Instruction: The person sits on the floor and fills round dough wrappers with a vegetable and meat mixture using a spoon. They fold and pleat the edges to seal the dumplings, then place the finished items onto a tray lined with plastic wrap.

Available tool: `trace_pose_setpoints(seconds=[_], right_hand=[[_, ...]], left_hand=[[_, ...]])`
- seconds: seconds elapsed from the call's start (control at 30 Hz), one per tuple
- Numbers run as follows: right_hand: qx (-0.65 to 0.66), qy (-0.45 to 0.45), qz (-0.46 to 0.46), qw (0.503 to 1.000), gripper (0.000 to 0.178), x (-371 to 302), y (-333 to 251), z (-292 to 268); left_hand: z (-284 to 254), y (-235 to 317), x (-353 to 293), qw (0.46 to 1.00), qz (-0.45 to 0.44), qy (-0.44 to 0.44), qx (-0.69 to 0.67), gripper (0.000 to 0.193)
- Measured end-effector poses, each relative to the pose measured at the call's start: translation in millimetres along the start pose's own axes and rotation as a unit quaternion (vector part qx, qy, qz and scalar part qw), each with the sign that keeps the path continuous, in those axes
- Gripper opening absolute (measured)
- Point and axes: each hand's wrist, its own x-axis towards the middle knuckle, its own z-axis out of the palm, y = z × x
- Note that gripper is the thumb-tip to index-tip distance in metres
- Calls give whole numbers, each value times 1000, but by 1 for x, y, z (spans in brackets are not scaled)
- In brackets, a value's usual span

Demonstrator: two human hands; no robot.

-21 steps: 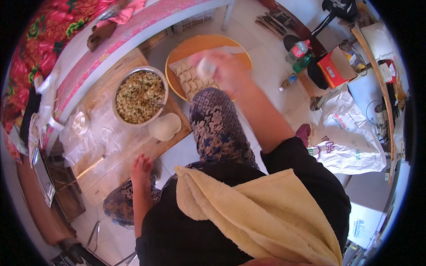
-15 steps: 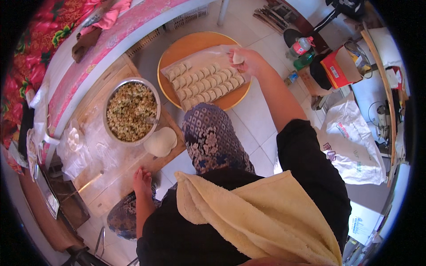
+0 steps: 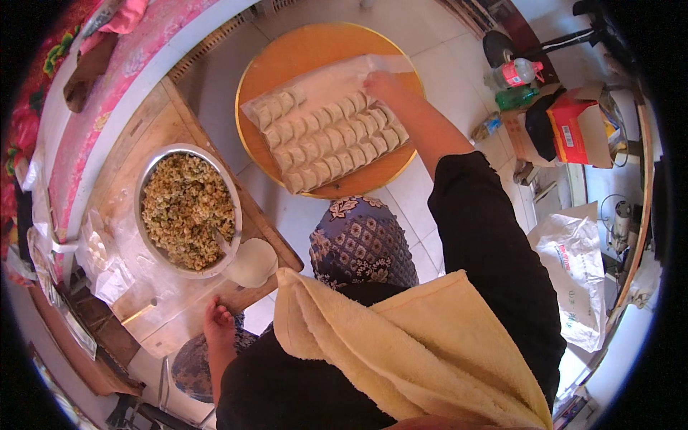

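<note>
My right hand (image 3: 380, 84) reaches over the sheet of dumplings (image 3: 326, 140), its fingers pinched at the far right end of the farthest long row. The dumpling in those fingers is mostly hidden by the hand. Folded dumplings lie in several rows on a pale sheet on a round orange table (image 3: 272, 64). My left hand (image 3: 219, 322) rests by the near edge of the wooden board (image 3: 254, 208), its fingers loosely curled and apart, holding nothing. Closest to it lies a stack of round dough wrappers (image 3: 252, 263). Beyond stands a metal bowl (image 3: 148, 247) of chopped filling with a utensil in it.
Clear plastic (image 3: 107, 265) and a thin stick (image 3: 140, 314) lie on the board's left side. A bed with a patterned cover (image 3: 129, 61) borders the left. Bottles (image 3: 519, 72), an open carton (image 3: 573, 129) and a white sack (image 3: 573, 265) stand at the right.
My right hand has come down onto the sheet at the row's end, and the dumpling visible in it earlier is now mostly covered. The view has shifted; my left hand stays by the board.
</note>
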Motion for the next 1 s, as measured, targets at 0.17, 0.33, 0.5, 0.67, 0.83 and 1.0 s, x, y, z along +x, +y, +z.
trace_pose_setpoints(seconds=[0.17, 0.33, 0.5, 0.67, 0.83, 1.0], right_hand=[[65, -14, 40, 997, 20, -27, -56, -58], [63, 10, 27, 998, 19, -29, -54, -50], [59, 28, 27, 997, 19, -34, -64, -50], [117, 30, 17, 993, 21, -42, -70, -48], [-25, 84, -134, 987, 28, -33, -39, -35], [57, 10, 13, 998, 33, -45, -84, -85]], left_hand=[[-6, -3, -1, 999, -16, -35, -26, 27], [-5, 2, 2, 999, -21, -37, -24, 26], [-4, 5, 1, 999, -26, -12, -25, 27], [-2, 3, -5, 999, -25, 28, -19, 28], [-10, -14, 6, 998, 25, -60, -8, 24], [5, -4, 6, 999, 34, 17, 15, 30]])
